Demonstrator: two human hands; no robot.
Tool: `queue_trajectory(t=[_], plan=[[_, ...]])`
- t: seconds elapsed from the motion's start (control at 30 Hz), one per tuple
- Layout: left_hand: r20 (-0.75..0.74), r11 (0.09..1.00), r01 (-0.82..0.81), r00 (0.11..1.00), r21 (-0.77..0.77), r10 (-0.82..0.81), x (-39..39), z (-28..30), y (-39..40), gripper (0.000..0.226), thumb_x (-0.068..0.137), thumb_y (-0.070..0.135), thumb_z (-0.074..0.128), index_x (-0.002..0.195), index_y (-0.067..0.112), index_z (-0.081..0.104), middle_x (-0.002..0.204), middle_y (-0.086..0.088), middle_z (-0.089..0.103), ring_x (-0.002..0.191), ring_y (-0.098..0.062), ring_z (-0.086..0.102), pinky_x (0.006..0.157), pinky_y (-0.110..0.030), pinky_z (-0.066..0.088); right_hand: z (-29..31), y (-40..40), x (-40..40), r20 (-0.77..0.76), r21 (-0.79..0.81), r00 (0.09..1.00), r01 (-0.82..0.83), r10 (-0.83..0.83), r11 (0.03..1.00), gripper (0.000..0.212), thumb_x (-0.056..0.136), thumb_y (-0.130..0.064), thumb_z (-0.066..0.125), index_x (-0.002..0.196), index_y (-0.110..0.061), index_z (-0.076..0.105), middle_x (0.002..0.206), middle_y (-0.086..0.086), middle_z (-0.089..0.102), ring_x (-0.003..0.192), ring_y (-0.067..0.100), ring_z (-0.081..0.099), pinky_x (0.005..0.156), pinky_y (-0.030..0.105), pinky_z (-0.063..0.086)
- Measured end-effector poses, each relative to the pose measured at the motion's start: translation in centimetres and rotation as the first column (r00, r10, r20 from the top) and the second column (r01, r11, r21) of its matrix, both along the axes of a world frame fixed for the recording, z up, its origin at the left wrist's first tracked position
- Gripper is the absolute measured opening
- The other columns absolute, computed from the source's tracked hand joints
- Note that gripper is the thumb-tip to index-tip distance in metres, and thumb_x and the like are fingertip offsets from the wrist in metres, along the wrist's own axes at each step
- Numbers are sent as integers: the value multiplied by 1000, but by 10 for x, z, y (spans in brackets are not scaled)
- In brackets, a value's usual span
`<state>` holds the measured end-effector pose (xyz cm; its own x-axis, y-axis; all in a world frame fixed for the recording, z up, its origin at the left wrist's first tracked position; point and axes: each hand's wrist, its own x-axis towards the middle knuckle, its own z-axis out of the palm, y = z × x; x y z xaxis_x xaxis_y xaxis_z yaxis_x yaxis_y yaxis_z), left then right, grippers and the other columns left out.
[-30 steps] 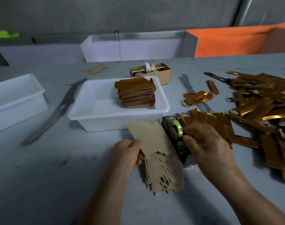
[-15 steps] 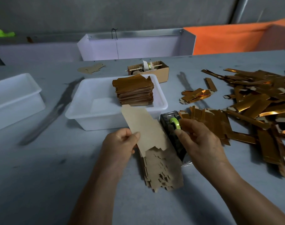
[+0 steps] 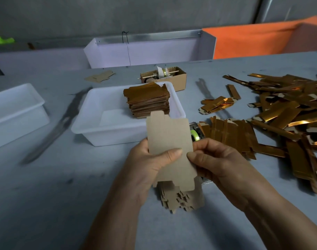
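Head view: both hands are up over the near middle of the table (image 3: 46, 195), sharing one brown die-cut carton blank (image 3: 169, 147).

- The left hand (image 3: 146, 163) pinches the blank's left side, thumb across the face and fingers behind.
- The right hand (image 3: 220, 161) pinches its right edge between thumb and curled fingers.
- The blank is lifted clear of the table with its plain side to the camera. It is flat, not yet folded, and I can see no tape on it.

**Done, judging by what lies around:**
- A row of folded gold sleeves (image 3: 229, 136) sits just right of the tape dispenser (image 3: 197, 129).
- A big loose heap of gold pieces (image 3: 289, 114) runs toward the right edge.
- A small cluster (image 3: 217, 105) lies behind the row.

That adds up to a fair count already finished.

**Left:**
- A fanned pile of flat blanks (image 3: 181, 199) lies directly under the hands, at the near edge.
- A thick stack of gold-faced blanks (image 3: 147, 101) sits in the white tub (image 3: 103, 130) at mid-table.
- One stray blank (image 3: 100, 77) lies toward the far edge.

**My read:** mid-batch, with the current piece at the start of its cycle and folding and taping to come. The dispenser is just behind the right hand, within easy reach. A second white tub (image 3: 15, 112) sits at the left edge; I can't see what is in it.
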<state>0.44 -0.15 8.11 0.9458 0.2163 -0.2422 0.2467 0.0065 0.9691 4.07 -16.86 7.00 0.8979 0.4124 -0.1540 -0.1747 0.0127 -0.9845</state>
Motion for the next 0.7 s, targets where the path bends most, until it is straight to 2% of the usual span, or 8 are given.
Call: queue_trajectory(t=[0.1, 0.17, 0.23, 0.33, 0.4, 0.5, 0.6, 0.7], plan=[[-20, 998, -60, 998, 23, 60, 0, -6, -8, 55, 50, 41, 78, 102, 25, 68, 88, 6, 75, 89, -18, 68, 75, -35, 53, -4, -1, -2, 14, -55, 1000, 25, -24, 998, 2, 81, -14, 63, 82, -13, 64, 87, 11, 68, 78, 14, 68, 66, 24, 55], [-25, 998, -48, 999, -42, 47, 0, -8, -10, 41, 62, 30, 79, 101, 23, 69, 89, 3, 76, 91, -22, 69, 81, -42, 54, -5, -2, -3, 23, -81, 999, 51, -49, 995, 2, 81, -16, 63, 80, -14, 63, 88, 12, 66, 79, 15, 66, 72, 30, 56], [-32, 997, -31, 999, -72, 29, 0, -10, -12, 38, 65, 25, 77, 102, 20, 70, 91, -1, 76, 94, -27, 69, 88, -47, 54, -6, -2, -5, 50, -92, 997, 59, -55, 994, 9, 74, -23, 66, 76, -16, 61, 87, 16, 63, 81, 18, 65, 74, 35, 55], [-50, 994, -16, 999, -104, 11, 1, -13, -12, 32, 70, 22, 75, 101, 18, 71, 92, -5, 76, 94, -29, 69, 90, -52, 53, -6, 0, -7, 130, -140, 989, 90, -72, 986, 8, 78, -20, 67, 74, -20, 59, 88, 16, 60, 83, 18, 64, 67, 28, 54], [-69, 994, -30, 997, -109, 23, 1, -15, -13, 22, 77, 17, 74, 100, 17, 71, 90, -5, 76, 91, -29, 70, 86, -49, 55, -8, 0, -7, 208, -221, 974, 136, -90, 966, 10, 81, -20, 66, 76, -25, 58, 84, 6, 60, 83, 14, 62, 67, 24, 53], [-67, 993, -92, 994, -69, 87, 2, -18, -17, 18, 79, 16, 75, 96, 17, 72, 85, -3, 76, 85, -26, 71, 78, -40, 57, -6, 6, -13, 446, -418, 893, 256, -48, 872, 11, 81, -32, 64, 81, -34, 53, 74, -13, 58, 81, -6, 56, 56, 10, 47], [-46, 990, -141, 989, -23, 140, 1, -17, -25, 16, 81, 15, 73, 96, 20, 71, 88, -1, 75, 88, -21, 69, 83, -41, 56, -3, 12, -23, 631, -390, 775, 342, -22, 855, 11, 80, -42, 59, 83, -36, 50, 70, -12, 57, 82, -13, 53, 58, 3, 43], [-39, 997, -78, 996, 6, 79, -1, -16, -24, 9, 86, 20, 68, 94, 20, 73, 86, -2, 75, 86, -22, 71, 85, -49, 56, -3, 15, -27, 568, -293, 822, 255, -47, 921, 22, 82, -53, 47, 88, -33, 55, 73, -7, 64, 67, 1, 62, 54, 13, 49]])
